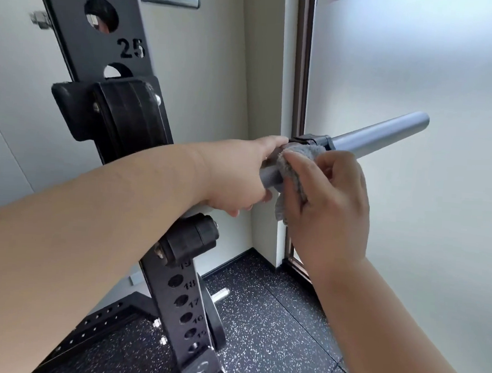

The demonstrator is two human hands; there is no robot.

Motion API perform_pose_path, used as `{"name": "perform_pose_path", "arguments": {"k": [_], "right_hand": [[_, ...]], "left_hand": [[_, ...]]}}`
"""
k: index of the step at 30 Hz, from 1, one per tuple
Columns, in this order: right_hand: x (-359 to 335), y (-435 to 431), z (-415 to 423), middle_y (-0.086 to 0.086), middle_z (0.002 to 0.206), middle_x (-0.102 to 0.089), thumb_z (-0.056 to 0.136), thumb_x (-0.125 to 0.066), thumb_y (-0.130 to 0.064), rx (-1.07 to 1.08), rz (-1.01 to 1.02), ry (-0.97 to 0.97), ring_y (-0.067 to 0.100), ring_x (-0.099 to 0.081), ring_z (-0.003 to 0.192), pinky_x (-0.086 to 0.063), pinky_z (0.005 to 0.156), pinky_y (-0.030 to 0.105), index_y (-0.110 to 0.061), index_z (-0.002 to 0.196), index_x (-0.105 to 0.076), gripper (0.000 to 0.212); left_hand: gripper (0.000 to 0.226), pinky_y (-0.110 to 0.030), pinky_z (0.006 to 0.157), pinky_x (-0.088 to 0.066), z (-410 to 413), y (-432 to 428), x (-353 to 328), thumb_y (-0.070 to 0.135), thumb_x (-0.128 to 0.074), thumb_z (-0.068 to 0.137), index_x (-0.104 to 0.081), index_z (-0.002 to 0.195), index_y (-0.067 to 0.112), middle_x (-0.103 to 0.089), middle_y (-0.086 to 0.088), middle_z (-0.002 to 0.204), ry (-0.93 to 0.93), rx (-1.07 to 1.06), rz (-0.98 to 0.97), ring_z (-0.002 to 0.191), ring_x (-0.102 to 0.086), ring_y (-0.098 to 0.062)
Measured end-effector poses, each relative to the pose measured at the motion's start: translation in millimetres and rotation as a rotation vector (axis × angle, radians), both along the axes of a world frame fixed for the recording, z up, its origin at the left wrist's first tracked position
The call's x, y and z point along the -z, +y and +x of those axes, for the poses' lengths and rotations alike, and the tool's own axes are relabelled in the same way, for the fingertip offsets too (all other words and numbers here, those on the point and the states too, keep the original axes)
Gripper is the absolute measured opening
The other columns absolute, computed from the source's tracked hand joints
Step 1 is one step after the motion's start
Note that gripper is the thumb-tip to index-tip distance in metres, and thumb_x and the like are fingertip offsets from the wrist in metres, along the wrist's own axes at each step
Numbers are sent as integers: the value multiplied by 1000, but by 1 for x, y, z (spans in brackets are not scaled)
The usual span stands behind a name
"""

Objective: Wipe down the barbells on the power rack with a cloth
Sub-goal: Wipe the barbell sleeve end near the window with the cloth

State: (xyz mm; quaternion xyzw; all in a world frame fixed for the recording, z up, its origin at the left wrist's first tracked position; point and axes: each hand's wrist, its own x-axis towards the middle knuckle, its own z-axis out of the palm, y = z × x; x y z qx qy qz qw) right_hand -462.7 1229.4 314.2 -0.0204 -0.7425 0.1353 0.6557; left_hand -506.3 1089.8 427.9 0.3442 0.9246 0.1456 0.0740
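left hand [234, 176] gripping, right hand [329, 209] pinching

Left hand [234, 176] gripping grey barbell [379, 134] at frame centre, right hand [330, 209] pressing grey cloth [294, 172] around the bar beside it, black numbered rack upright [115, 43] at left, speckled floor [272, 334] below

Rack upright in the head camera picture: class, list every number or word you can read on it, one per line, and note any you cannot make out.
"26" on the black rack upright, at the top, partly cut off.
"25" on the same upright, below the round hole.
"18" lower down, beside a hole.
"17" below that.
The numbers above 18 and below 17 are partly hidden or blurred, so not readable with certainty.
No words or brands visible.
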Motion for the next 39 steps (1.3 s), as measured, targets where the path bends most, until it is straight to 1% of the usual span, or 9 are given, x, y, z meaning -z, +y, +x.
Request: {"name": "perform_pose_path", "arguments": {"k": [3, 6, 10, 17, 23, 25, 29, 34, 39], "right_hand": [[20, -5, 11, 12, 95, -58, 90, -69, -16, 31, 12, -81, 33, -58, 80, -53, 69, 38, -22, 123, -74, 33], [27, -8, 17, 10, 92, -57, 81, -70, -14, 16, 3, -165, 32, -58, 73, -53, 57, 36, -23, 124, -73, 44], [3, -8, 12, 10, 89, -56, 80, -70, -15, 28, 13, -166, 33, -55, 66, -51, 52, 36, -21, 124, -73, 44], [37, -12, 23, 8, 90, -56, 76, -71, -10, 35, 0, -268, 32, -54, 63, -51, 50, 36, -21, 122, -73, 47], [13, -8, 16, 9, 90, -57, 80, -70, -11, 18, -9, -179, 33, -56, 66, -52, 52, 35, -20, 126, -73, 47], [10, -9, 15, 10, 90, -57, 80, -69, -11, 39, -1, -188, 34, -56, 68, -51, 51, 35, -20, 126, -73, 47], [38, -15, 21, 8, 88, -55, 79, -65, -7, 56, 6, -237, 30, -53, 67, -51, 51, 38, -21, 124, -73, 48], [21, -13, 14, 11, 91, -57, 81, -70, -6, 47, -23, -159, 32, -55, 68, -50, 52, 36, -18, 128, -72, 48], [30, -16, 14, 10, 90, -56, 80, -70, -4, 74, -13, -177, 31, -55, 69, -50, 52, 35, -19, 127, -72, 49]], "left_hand": [[93, -42, 79, -65, 2, 0, -1, 27, -64, 98, 0, 158, 55, -66, -3, 131, 54, 10, -63, 77, -77, -18], [91, -40, 81, -64, 2, -1, -2, 26, -61, 99, 2, 158, 55, -73, -1, 109, 114, 7, -119, 73, -77, -14], [90, -38, 82, -63, 3, 0, -1, 21, -62, 98, -4, 162, 47, -73, 1, 100, 66, -13, -40, 76, -76, -17], [85, -34, 63, -64, 8, -3, 1, 12, -48, 100, -7, 155, 62, -57, 7, 87, 137, 1, -7, 67, -76, -16], [80, -41, 65, -66, 0, 3, 3, 8, -54, 96, -20, 158, 45, -64, -5, 117, 11, -37, 42, 76, -77, -26], [84, -40, 65, -66, 0, 2, 5, 8, -56, 95, -17, 157, 51, -62, 0, 127, 14, -11, 64, 78, -76, -25], [90, -39, 65, -65, 5, -3, 2, 7, -50, 97, -11, 150, 67, -67, 1, 94, 124, 12, -24, 65, -76, -17], [88, -41, 65, -66, -1, 3, 2, 7, -53, 96, -13, 155, 58, -61, -1, 120, 11, -32, 26, 76, -77, -24], [79, -27, 55, -61, 5, -1, 2, 15, -50, 102, -12, 152, 64, -60, 6, 100, 76, 14, 25, 64, -76, -17]]}}
